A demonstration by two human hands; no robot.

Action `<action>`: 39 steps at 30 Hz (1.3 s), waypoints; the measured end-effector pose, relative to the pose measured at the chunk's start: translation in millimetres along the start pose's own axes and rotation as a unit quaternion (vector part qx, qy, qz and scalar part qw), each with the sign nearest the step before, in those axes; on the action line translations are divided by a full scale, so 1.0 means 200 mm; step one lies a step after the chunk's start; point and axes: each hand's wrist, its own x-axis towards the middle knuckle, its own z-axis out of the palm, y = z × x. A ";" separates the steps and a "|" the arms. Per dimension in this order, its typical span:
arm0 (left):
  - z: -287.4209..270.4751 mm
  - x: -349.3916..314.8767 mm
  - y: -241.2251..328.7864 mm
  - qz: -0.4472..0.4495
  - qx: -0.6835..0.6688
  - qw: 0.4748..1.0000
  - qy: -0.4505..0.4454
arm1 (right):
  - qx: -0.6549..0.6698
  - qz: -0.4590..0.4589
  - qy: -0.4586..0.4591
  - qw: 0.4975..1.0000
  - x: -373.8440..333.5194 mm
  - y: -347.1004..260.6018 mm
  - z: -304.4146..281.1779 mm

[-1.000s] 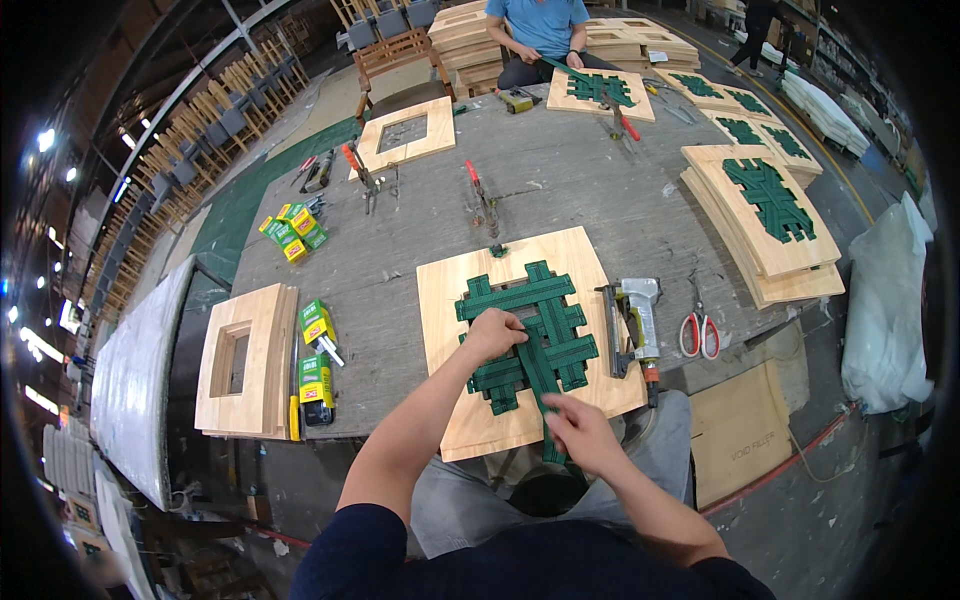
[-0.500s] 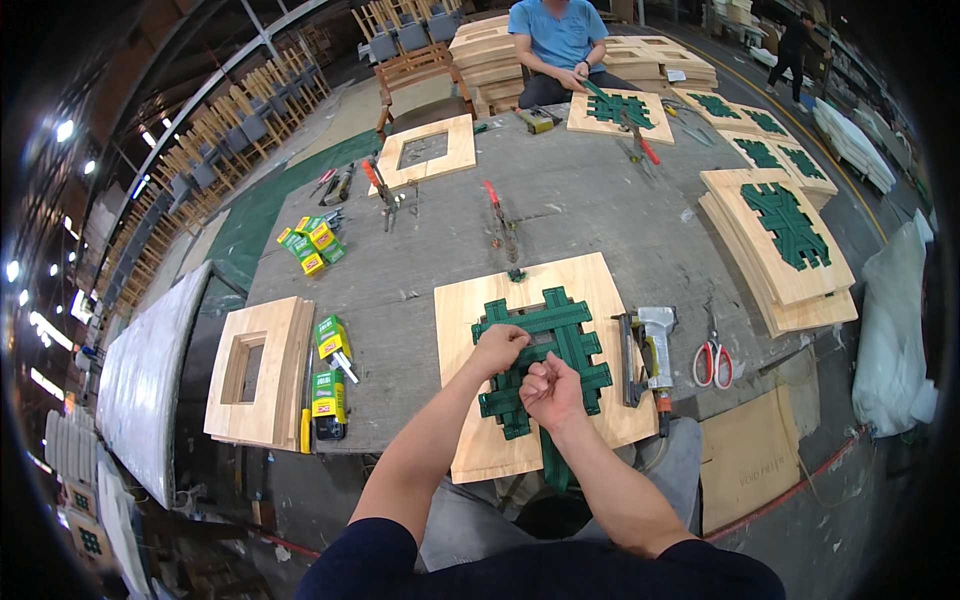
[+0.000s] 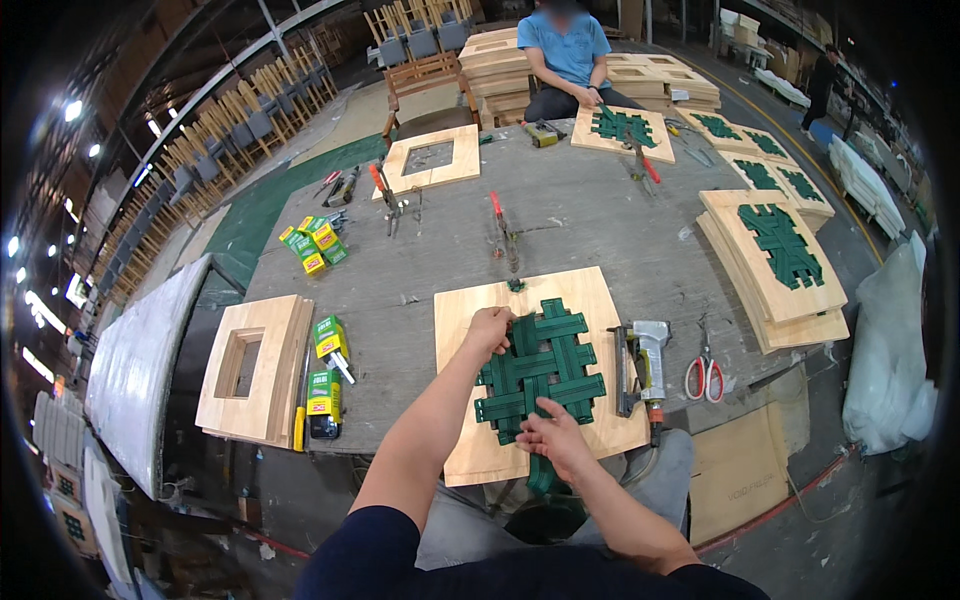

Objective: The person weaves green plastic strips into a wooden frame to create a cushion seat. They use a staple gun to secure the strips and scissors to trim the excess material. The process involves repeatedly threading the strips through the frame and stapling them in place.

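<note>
A pale wooden panel (image 3: 610,420) lies before me at the table's near edge, with green webbing straps (image 3: 565,355) woven crosswise over its middle. At the weave's upper left, my left hand (image 3: 489,331) has its fingers closed on the upper end of a lengthwise strap. My right hand (image 3: 560,441) is open over the lower part of the weave, its fingers apart and the thumb side close to the straps. A long strap tail (image 3: 542,474) hangs past the panel's near edge beneath that hand.
Right of the panel lie a staple gun (image 3: 652,365) and red-handled scissors (image 3: 705,376). Stacked wooden frames (image 3: 215,385) and green-yellow boxes (image 3: 325,392) stand at left. Red-handled pliers (image 3: 498,215) lie beyond. Finished woven panels (image 3: 740,255) are piled at right; a co-worker (image 3: 565,50) sits opposite.
My left hand has shifted to the weave's upper left. My right hand has moved down and its fingers have opened. More of the weave's centre shows now, with a lengthwise strap across the former gap.
</note>
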 end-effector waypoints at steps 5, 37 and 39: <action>0.01 -0.01 0.00 0.075 0.076 0.993 -0.052 | -0.079 -0.003 -0.002 0.997 -0.06 0.05 -0.06; 0.08 -0.26 -0.21 0.333 0.197 0.911 0.144 | -0.511 -0.433 0.085 0.738 0.59 -0.41 -0.02; 0.10 -0.27 -0.20 0.309 0.202 0.916 0.156 | -0.518 -0.433 0.067 0.734 0.60 -0.43 -0.03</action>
